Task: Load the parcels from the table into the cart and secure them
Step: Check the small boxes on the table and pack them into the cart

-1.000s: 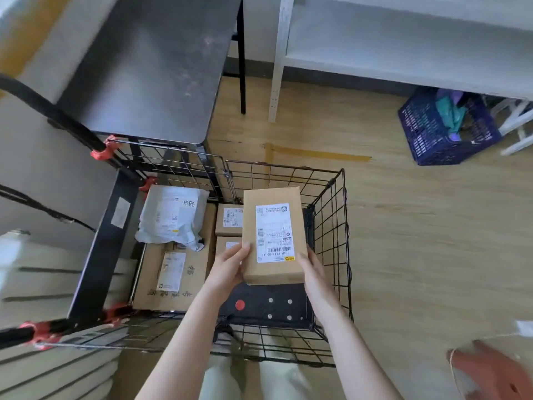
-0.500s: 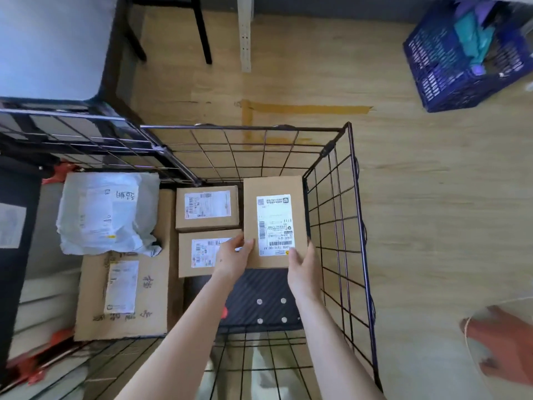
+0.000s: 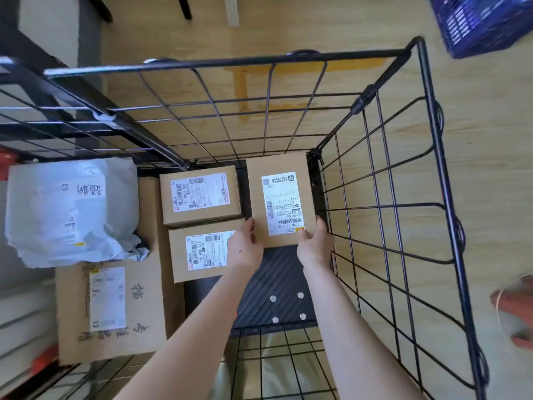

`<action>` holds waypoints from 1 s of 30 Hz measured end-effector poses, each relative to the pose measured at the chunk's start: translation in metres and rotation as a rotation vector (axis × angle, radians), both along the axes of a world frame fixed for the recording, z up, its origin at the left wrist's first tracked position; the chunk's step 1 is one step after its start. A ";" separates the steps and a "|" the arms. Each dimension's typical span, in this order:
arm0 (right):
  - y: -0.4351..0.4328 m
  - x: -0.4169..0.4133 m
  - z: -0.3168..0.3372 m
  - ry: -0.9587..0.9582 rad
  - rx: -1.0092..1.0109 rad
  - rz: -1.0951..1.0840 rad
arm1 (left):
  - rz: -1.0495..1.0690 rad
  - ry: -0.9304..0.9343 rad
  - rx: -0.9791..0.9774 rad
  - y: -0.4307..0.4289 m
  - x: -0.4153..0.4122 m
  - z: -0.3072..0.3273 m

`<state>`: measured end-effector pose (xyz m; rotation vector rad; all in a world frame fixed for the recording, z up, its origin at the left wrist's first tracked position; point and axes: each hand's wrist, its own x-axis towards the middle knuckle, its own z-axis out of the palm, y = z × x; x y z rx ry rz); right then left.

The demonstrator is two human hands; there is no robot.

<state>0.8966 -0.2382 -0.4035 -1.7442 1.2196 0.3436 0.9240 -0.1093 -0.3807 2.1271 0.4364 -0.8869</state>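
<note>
Both grips clasp one brown rectangular cardboard parcel (image 3: pixel 281 197) by its near end. The left grip (image 3: pixel 245 249) curls round the near left corner. The right grip (image 3: pixel 314 246) curls round the near right corner, with its thumb lying on the white label. The parcel sits low in the far right corner of the black wire-mesh cart (image 3: pixel 219 64), label up, reaching away from the grips to the far mesh wall. Whether it already rests on the cart bottom cannot be told.

Just below the grips lies the cart's black ribbed floor panel (image 3: pixel 277 272). Touching the left grip is a small brown cardboard box (image 3: pixel 202 255), and beyond that a second small brown cardboard box (image 3: pixel 200 197), both label up. Further left of the grips lies a large flat brown cardboard box (image 3: pixel 115 307), with a crumpled white plastic mailer bag (image 3: pixel 69 212) on its far part. Well beyond the right grip, outside the cart, a blue plastic crate (image 3: pixel 476 21) stands on the wooden floor (image 3: pixel 490 140).
</note>
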 end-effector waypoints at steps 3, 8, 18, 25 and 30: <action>0.003 0.005 -0.012 0.009 -0.001 0.024 | -0.106 0.047 0.041 0.007 0.005 -0.015; 0.007 0.008 -0.023 0.030 -0.028 0.053 | -0.151 -0.080 0.077 0.009 0.013 -0.021; 0.027 -0.004 -0.018 0.067 -0.046 0.110 | -0.651 -0.155 0.356 0.095 0.013 -0.024; 0.056 -0.019 -0.004 0.018 -0.182 0.304 | -1.122 -0.167 0.708 0.127 -0.006 -0.040; 0.064 -0.012 0.004 -0.023 -0.201 0.413 | -0.954 -0.109 0.665 0.113 -0.028 -0.033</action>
